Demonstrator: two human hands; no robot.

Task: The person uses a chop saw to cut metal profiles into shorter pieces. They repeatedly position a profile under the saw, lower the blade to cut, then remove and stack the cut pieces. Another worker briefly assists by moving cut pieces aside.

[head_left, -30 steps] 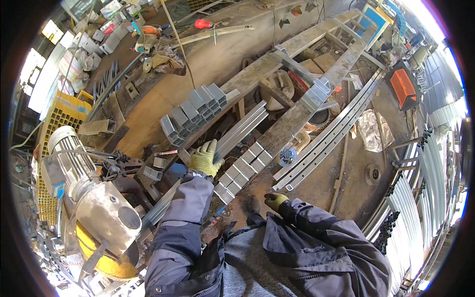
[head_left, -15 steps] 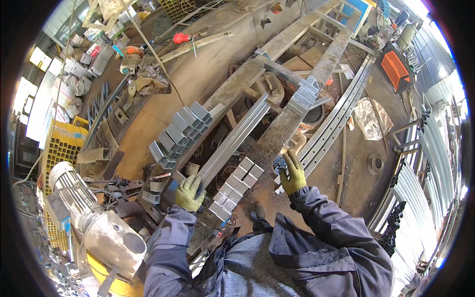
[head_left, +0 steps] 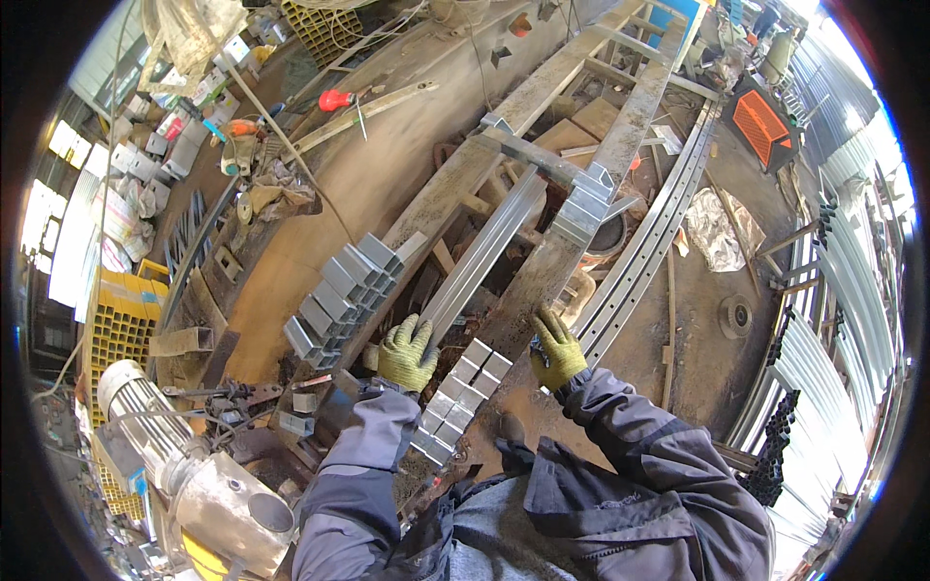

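Note:
My left hand [head_left: 407, 356], in a yellow-green glove, is at the near end of a long grey ribbed metal profile [head_left: 489, 257]. Its fingers curl over that end, and the underside of the grip is hidden. The profile slants away between two rusty beams toward a metal crosspiece [head_left: 533, 155]. My right hand [head_left: 558, 353], gloved alike, hovers by the right beam [head_left: 528, 308] with fingers stretched out and nothing visible in them. Between my hands, nearer to me, a double row of short shiny metal pieces [head_left: 463, 399] lies on the beam.
Short square tube pieces [head_left: 347, 295] are stacked on the left beam. Long perforated rails [head_left: 644, 242] run along the right side. A motor [head_left: 208, 474] stands at lower left. An orange-and-black object [head_left: 760, 123] sits at far right, near bundled metal profiles [head_left: 823, 387].
My left hand and the metal profile have shifted forward and right, bringing the profile's far end nearer the crosspiece. My right hand has drawn slightly left and back. The view has shifted a little.

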